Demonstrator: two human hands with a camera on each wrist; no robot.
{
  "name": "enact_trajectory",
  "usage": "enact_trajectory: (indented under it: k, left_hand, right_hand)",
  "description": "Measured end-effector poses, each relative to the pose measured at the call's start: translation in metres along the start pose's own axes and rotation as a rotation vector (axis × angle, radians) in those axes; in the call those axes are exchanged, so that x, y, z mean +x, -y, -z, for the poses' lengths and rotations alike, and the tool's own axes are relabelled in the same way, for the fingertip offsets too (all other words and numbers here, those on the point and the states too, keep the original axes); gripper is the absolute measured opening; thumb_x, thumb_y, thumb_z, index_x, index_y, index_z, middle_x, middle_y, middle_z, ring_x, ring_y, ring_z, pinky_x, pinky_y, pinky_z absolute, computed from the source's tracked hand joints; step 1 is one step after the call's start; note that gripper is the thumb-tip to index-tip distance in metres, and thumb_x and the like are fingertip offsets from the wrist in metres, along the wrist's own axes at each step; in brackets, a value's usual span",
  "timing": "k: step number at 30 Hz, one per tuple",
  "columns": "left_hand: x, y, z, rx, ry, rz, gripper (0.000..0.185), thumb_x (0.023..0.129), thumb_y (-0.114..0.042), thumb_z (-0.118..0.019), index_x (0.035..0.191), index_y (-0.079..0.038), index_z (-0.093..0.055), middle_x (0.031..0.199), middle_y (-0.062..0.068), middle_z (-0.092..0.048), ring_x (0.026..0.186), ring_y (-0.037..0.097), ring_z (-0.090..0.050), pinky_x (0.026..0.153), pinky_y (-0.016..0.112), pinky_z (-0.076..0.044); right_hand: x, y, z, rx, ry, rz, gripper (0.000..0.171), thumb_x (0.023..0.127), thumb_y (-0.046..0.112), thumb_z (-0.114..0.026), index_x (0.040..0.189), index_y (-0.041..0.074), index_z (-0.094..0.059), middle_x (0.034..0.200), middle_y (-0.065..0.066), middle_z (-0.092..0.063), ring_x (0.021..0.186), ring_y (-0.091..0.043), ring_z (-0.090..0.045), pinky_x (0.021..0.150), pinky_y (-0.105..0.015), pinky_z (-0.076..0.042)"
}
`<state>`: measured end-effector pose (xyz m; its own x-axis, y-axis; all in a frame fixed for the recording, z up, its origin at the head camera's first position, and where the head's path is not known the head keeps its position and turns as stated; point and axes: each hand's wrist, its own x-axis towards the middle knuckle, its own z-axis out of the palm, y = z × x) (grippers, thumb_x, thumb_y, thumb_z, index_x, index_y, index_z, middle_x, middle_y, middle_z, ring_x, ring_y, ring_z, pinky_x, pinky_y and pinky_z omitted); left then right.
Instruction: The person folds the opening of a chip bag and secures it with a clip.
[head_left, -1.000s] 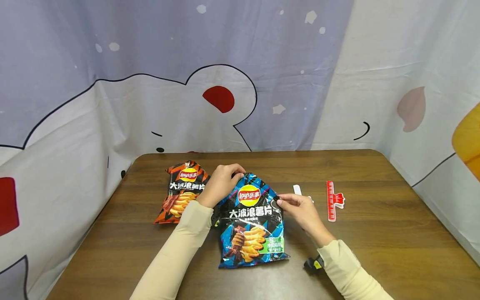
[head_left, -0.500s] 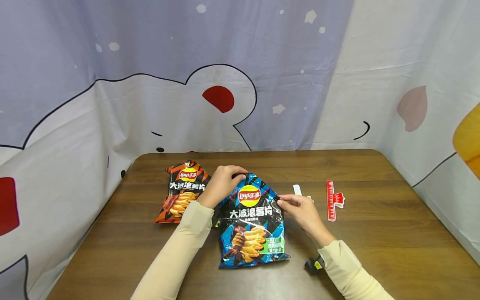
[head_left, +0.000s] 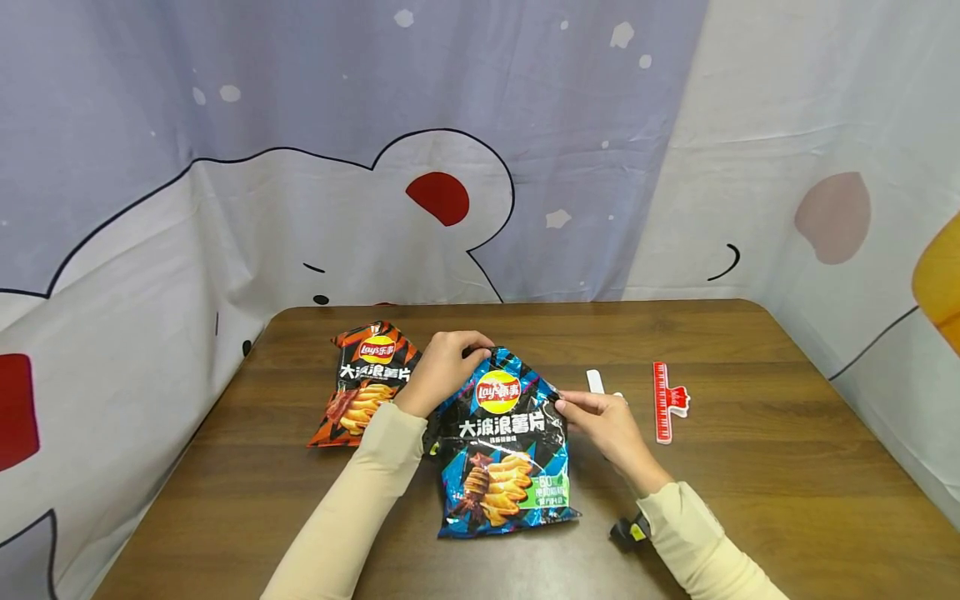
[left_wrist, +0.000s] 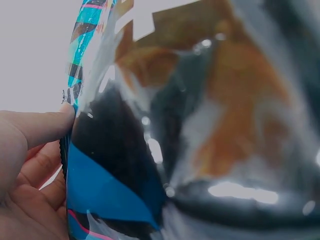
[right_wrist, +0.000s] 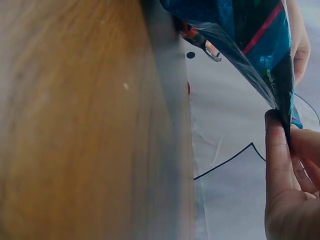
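A blue and black bag of potato chips [head_left: 498, 450] leans toward the camera at the middle of the table, its printed front facing up. At its top left corner my left hand [head_left: 444, 367] pinches the edge between thumb and fingers. My right hand [head_left: 606, 421] pinches the top right corner. In the left wrist view the thumb [left_wrist: 47, 127] presses on the bag's crimped edge, while the shiny wrapper [left_wrist: 115, 180] fills most of the picture. The right wrist view has the bag's corner [right_wrist: 280, 95] squeezed between the thumb and fingers [right_wrist: 279, 160].
An orange and black chip bag [head_left: 363, 392] lies to the left, partly behind the left hand. A red sealing clip [head_left: 662, 404] lies right of the right hand. Something white [head_left: 595, 381] shows just behind that hand. A patterned curtain [head_left: 570, 150] hangs beyond the wooden table [head_left: 750, 483].
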<state>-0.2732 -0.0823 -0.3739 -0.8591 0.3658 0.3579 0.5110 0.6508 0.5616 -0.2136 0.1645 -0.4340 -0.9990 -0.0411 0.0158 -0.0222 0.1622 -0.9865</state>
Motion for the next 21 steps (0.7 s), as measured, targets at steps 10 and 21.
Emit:
enact_trajectory:
  k: [10,21]
  left_hand:
    - [-0.0003,-0.0004,0.0001,-0.007,-0.014,-0.013,0.016,0.093,-0.016,-0.063,0.106,-0.012,-0.073,0.103,0.003,-0.073,0.077,0.013,-0.062,0.071,0.029,-0.048]
    - [0.0001,0.0007,-0.0007,-0.014,-0.024,-0.048,0.016,0.093,-0.012,-0.062,0.105,-0.011,-0.073,0.104,0.003,-0.073,0.092,0.016,-0.067,0.083,0.033,-0.054]
  right_hand:
    - [-0.0015,0.0003,-0.0001,0.048,0.008,0.023,0.034,0.090,0.007,-0.066,0.118,-0.011,-0.063,0.117,-0.029,-0.062,0.081,-0.008,-0.070,0.073,-0.029,-0.057]
    - [-0.0020,-0.0012,0.0009,0.079,0.041,0.061,0.033,0.090,0.008,-0.067,0.117,-0.009,-0.064,0.119,-0.027,-0.062,0.091,-0.012,-0.070,0.075,-0.030,-0.057]
